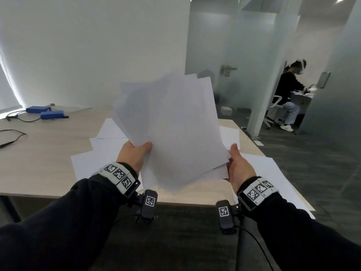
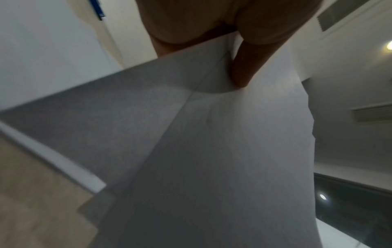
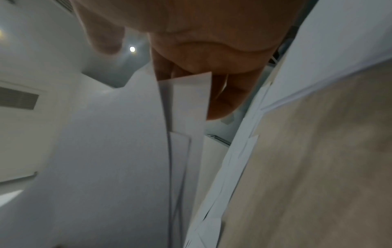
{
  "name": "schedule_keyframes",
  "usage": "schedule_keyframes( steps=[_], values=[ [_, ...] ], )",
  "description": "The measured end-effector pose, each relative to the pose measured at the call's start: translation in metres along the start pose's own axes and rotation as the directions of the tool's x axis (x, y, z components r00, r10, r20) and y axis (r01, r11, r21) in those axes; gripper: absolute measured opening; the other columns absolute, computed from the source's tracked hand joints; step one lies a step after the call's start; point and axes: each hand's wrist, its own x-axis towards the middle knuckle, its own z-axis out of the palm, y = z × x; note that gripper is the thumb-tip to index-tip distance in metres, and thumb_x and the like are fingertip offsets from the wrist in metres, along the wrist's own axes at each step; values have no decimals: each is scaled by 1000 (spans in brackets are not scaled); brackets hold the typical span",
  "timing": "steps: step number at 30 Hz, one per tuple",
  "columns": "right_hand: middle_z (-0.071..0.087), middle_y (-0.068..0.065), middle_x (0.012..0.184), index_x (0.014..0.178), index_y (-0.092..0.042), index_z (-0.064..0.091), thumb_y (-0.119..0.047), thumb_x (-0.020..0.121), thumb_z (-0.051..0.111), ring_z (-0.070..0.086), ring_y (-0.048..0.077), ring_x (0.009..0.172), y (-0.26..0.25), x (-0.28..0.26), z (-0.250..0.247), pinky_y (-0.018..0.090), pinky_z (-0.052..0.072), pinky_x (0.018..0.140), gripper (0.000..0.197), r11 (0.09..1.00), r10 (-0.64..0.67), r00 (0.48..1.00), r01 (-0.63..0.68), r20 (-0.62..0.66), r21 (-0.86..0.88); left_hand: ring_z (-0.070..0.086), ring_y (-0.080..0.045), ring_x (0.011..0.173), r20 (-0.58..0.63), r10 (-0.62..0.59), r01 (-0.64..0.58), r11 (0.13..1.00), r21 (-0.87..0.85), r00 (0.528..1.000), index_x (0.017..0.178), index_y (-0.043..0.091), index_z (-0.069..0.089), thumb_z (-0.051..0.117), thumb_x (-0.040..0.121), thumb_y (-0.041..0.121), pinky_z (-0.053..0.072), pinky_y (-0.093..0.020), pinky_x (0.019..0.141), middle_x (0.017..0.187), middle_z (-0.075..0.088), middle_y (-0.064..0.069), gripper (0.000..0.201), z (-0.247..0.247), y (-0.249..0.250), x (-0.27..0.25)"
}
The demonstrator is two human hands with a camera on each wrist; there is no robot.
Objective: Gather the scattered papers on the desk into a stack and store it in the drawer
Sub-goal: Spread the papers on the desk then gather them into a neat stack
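We hold a fanned bundle of papers [image 1: 172, 126] above the desk [image 1: 39, 153], left hand [image 1: 134, 155] and right hand [image 1: 239, 169] both pinching its lower corners. More sheets [image 1: 109, 133] lie below. Best to tap the edges square before gathering those.

No legible text showing anywhere, held papers [image 1: 172, 122] reading blank, sheets lying on the desk [image 1: 39, 153] blank too, wristbands [image 1: 119, 176] carrying only black-and-white square marker codes, no words or numbers readable.
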Motion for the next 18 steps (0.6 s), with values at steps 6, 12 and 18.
schedule_keyframes(
  steps=[6, 12, 18],
  values=[
    [77, 1, 96, 101, -18, 72, -14, 93, 64, 72, 27, 92, -11, -1, 11, 44, 58, 80, 12, 899, -303, 948, 317, 94, -301, 72, -29, 96, 51, 111, -111, 994, -11, 992, 91, 20, 73, 75, 77, 18, 54, -50, 97, 96, 77, -4, 14, 15, 24, -3],
    [75, -2, 103, 113, -19, 67, -7, 89, 67, 71, 16, 94, 6, -11, 16, 31, 54, 79, 27, 905, -302, 948, 317, 97, -284, 73, -20, 97, 165, 52, -60, 997, 43, 985, 112, 20, 70, 84, 67, 38, 55, -45, 95, 104, 77, 1, 51, 17, 2, -20],
    [72, -4, 109, 118, -23, 62, -11, 90, 65, 67, 16, 103, 20, -16, 23, 36, 52, 91, 31, 899, -338, 940, 337, 46, -278, 72, -18, 93, 134, -4, -10, 995, 103, 991, 104, 26, 71, 88, 69, 40, 58, -41, 87, 98, 77, 4, 42, 22, -16, -33]
  ],
)
